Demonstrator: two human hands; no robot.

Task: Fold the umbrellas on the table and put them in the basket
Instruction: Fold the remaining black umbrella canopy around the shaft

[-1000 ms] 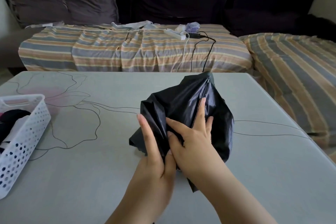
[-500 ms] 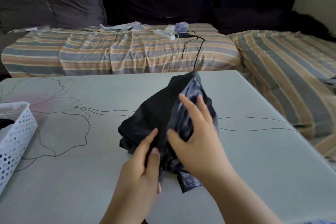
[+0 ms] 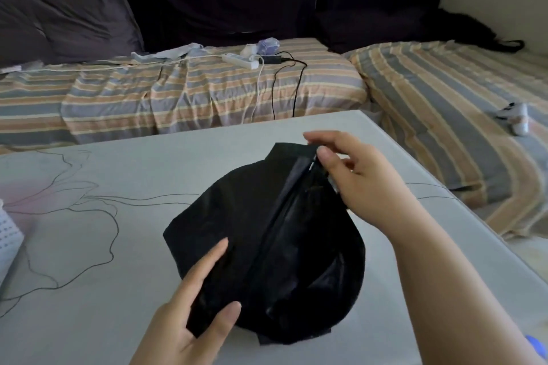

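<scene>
Your grey table (image 3: 118,290) fronts a striped sofa (image 3: 207,92). One black umbrella (image 3: 267,246) lies mid-table; your left hand (image 3: 189,314) grasps its near edge, your right hand (image 3: 353,175) pinches its far tip. One basket (image 3: 7,234) peeks in at left.

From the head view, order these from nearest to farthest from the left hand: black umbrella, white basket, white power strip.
1. black umbrella, held in the left hand.
2. white basket, at the table's left edge.
3. white power strip, far back on the striped sofa.
</scene>
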